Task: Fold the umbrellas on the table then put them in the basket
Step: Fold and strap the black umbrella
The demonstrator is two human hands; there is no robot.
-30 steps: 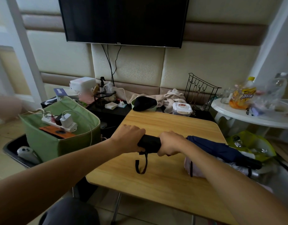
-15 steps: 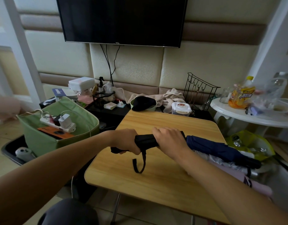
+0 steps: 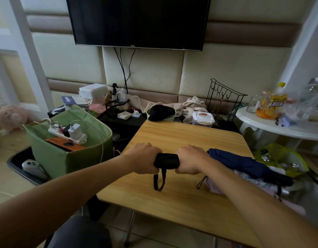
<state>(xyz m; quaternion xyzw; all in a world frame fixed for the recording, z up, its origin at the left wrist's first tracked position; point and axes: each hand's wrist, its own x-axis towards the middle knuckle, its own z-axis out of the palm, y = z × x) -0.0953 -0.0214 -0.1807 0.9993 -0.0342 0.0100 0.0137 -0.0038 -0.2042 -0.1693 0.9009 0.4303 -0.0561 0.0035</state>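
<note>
Folding step: left hand [image 3: 143, 158] and right hand [image 3: 189, 159] fingers curled round black umbrella [image 3: 166, 161] above worktop [image 3: 181, 140]. Next probably: strap it, carry to green basket [image 3: 65, 158].

A light wooden bench [image 3: 181, 199] with rounded corners is standing on thin metal legs over a tiled floor [image 3: 4, 178]. Along its right edge a navy folded umbrella [image 3: 244, 162] is lying on top of a pale pink umbrella [image 3: 214, 186], with what may be a silvery one [image 3: 262, 185] between them, though the arm is hiding much of that heap. A black strap loop [image 3: 159, 181] is hanging down and resting on the wood near the middle.
</note>
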